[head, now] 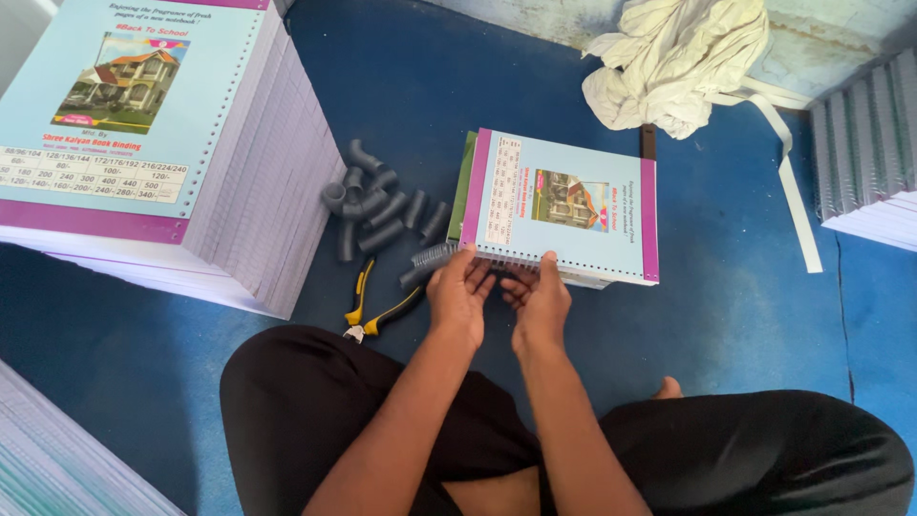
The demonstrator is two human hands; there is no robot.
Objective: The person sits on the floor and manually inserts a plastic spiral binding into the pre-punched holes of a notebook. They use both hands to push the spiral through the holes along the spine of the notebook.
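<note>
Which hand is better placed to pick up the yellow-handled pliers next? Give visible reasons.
Probably the left hand: the pliers lie on the floor on its side, close by. The right hand sits farther off, at the notebook edge.

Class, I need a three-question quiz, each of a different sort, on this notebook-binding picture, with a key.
1. True or false: both hands touch the punched edge of the light-blue notebook with purple borders.
2. Which tool lies on the blue floor beside the left hand? A) scissors B) yellow-handled pliers C) hammer
3. Fill in: the grey spiral coils lie between the notebook and the tall ____ of covers.

Key: 1 true; 2 B; 3 stack. The right hand also grips the edge.
</note>
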